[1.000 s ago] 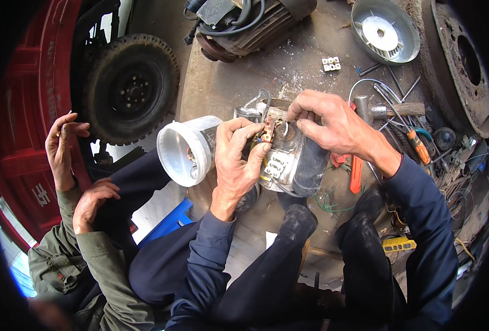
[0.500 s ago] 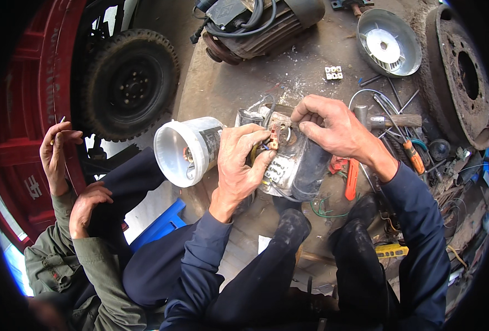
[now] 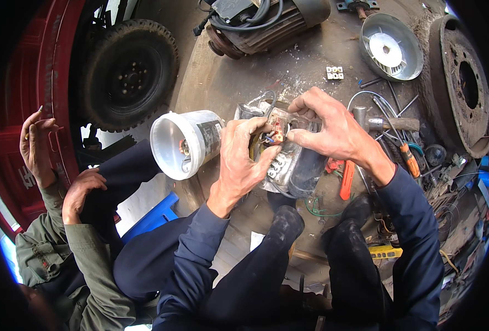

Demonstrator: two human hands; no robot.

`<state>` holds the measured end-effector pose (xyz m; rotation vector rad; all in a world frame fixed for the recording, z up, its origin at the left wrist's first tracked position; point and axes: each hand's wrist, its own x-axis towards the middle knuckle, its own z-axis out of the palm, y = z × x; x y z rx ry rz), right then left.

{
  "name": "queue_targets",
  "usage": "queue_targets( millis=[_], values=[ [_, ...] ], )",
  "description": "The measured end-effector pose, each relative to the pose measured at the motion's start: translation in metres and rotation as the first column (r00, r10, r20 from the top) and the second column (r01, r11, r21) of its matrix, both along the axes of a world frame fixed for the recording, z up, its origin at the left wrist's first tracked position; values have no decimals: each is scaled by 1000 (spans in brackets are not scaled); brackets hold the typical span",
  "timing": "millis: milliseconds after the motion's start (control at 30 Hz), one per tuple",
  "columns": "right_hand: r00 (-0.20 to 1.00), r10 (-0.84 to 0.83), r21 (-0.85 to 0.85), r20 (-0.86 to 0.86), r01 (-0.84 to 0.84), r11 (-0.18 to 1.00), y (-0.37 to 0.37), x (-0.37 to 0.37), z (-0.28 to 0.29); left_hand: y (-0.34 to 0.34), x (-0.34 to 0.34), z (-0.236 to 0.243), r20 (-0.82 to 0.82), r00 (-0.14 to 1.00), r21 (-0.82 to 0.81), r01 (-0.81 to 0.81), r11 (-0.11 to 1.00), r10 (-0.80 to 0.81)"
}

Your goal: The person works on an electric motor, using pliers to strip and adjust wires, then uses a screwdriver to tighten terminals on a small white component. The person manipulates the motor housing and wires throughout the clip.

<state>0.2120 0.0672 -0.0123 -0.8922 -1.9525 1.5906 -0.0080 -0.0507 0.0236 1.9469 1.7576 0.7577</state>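
My left hand (image 3: 236, 151) is closed around a small reddish-brown terminal block (image 3: 278, 131), with thin coloured wires at its lower end. At the block's right side, my right hand (image 3: 330, 124) has its thumb and bent fingers against it; its fingertips are partly hidden. Beneath both hands lies an electric motor (image 3: 309, 165) with a dark rounded body and a worn, light-coloured terminal-box area. A white connector strip (image 3: 278, 169) rests on it, just below my left thumb. Beside my left wrist, a white plastic bucket (image 3: 170, 157) lies tipped with small parts inside.
Another motor (image 3: 266, 27) with coiled cable lies at the far side. A fan cover (image 3: 393, 47), wheel rim (image 3: 465, 83), hammer (image 3: 393, 123), screwdriver (image 3: 410, 161) and red-handled tool (image 3: 346, 181) are to the right. At left, a person's hand (image 3: 35, 143) holds a cigarette near a tyre (image 3: 131, 77).
My right hand has moved left and down to the terminal block, its thumb spreading from the fingertips. My left hand keeps its hold. The other person's raised hand has shifted left.
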Motion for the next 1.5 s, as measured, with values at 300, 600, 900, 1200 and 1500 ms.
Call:
queue_targets(
  millis=[300,600,900,1200,1500],
  values=[
    [990,70,237,121,-97,967,-11,-16,-2,-2,-9,6,-67,997,18,46,999,-44],
    [995,75,215,63,-87,973,-13,-12,-2,12,-12,-5,-206,978,23,-29,999,33],
    [991,94,208,94,-112,972,-12,-13,1,7,-17,19,-228,972,206,1,979,46],
    [990,95,273,102,-119,955,-16,-15,2,-25,13,35,45,981,83,-194,977,191],
    [989,96,275,114,-124,953,-17,-15,3,-35,16,34,43,977,33,-211,977,209]
  ],
)
